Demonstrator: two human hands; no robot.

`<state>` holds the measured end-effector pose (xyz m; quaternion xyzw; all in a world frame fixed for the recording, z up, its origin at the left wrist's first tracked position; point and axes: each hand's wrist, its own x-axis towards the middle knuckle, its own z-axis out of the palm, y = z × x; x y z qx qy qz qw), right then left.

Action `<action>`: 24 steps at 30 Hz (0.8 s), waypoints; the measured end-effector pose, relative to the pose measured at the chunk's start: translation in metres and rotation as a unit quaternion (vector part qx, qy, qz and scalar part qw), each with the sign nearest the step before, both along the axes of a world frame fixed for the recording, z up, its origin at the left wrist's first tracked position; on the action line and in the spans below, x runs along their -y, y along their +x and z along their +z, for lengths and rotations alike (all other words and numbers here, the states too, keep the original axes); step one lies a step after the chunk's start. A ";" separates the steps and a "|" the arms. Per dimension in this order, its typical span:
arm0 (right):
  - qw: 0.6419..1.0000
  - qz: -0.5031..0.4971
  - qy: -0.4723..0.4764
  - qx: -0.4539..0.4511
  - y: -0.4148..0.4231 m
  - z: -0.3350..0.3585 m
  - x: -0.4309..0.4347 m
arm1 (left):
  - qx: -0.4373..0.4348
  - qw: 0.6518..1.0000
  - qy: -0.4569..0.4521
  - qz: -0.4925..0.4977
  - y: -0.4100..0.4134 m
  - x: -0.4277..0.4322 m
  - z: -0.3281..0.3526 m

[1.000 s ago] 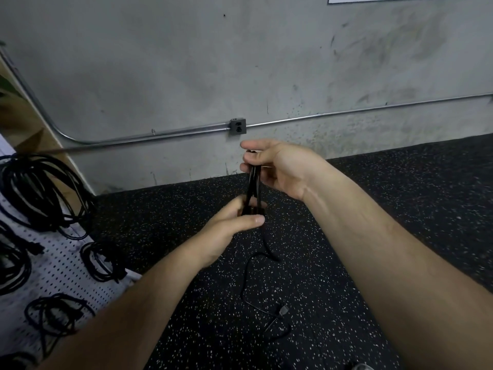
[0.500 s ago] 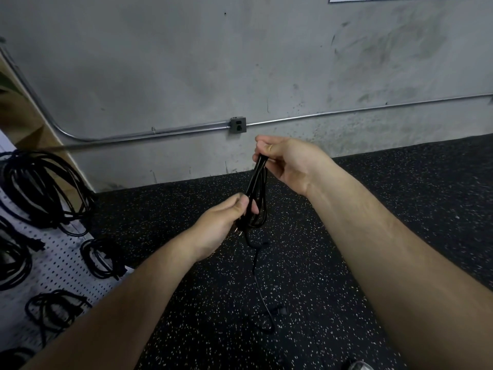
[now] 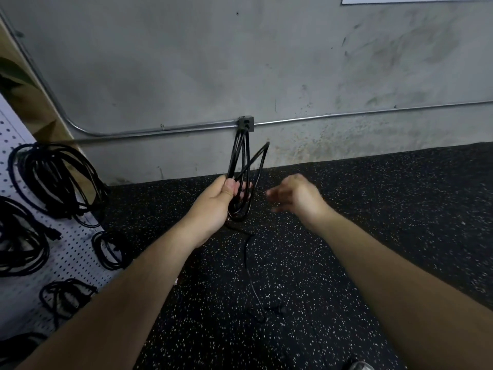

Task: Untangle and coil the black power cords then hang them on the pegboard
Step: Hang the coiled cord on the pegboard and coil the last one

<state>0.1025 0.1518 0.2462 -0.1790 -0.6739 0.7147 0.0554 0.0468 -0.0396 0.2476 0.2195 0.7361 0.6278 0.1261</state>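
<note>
Above the speckled floor (image 3: 346,236), the left hand (image 3: 213,206) clamps its fingers on the looped black power cord (image 3: 241,161) while the right hand (image 3: 296,196) hangs beside it, fingers apart.

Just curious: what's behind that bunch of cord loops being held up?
Behind the loops held in the left hand are the grey wall, a metal conduit and a small outlet box. The loops' tops cover the box's lower edge.

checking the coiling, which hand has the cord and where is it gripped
The left hand grips the cord near the bottom of its loops, which stand up above the fist; a tail hangs to the floor. The right hand is open, holding nothing.
</note>
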 end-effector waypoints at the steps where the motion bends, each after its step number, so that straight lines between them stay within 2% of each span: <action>1: 0.995 0.043 0.086 0.022 0.000 -0.014 -0.001 | -0.002 1.000 0.010 0.007 -0.001 0.002 0.002; 3: 0.952 0.187 0.235 0.061 -0.001 -0.038 0.006 | -0.003 0.999 0.035 0.008 -0.004 0.005 0.005; 4: 0.924 0.245 0.280 0.085 -0.003 -0.048 0.012 | -0.004 0.999 0.037 0.007 -0.006 0.007 0.005; 6: 0.886 0.299 0.332 0.122 -0.008 -0.063 0.023 | 0.000 0.999 0.034 0.004 -0.007 0.011 0.005; 9: 0.850 0.283 0.414 0.159 -0.012 -0.067 0.025 | -0.009 1.000 0.019 0.019 -0.007 0.018 0.008; 11: 0.855 0.246 0.419 0.180 -0.012 -0.062 0.014 | -0.037 0.999 -0.021 0.032 -0.011 0.024 0.007; 16: 0.868 0.142 0.450 0.154 -0.009 -0.023 -0.016 | -0.110 0.986 -0.124 0.019 -0.022 0.032 0.000; 18: 0.891 0.121 0.410 0.152 -0.008 -0.007 -0.022 | -0.132 0.980 -0.147 0.006 -0.023 0.030 -0.007; 19: 0.916 0.110 0.354 0.151 -0.007 0.000 -0.023 | -0.141 0.978 -0.154 -0.003 -0.024 0.028 -0.011; 21: 0.973 0.079 0.165 0.139 -0.006 0.014 -0.023 | -0.154 0.974 -0.165 -0.019 -0.025 0.024 -0.018; 22: 0.989 0.061 0.055 0.123 -0.006 0.020 -0.022 | -0.157 0.972 -0.172 -0.024 -0.024 0.021 -0.020; 24: 0.987 0.045 -0.131 0.078 -0.006 0.031 -0.019 | -0.157 0.970 -0.184 -0.033 -0.020 0.015 -0.020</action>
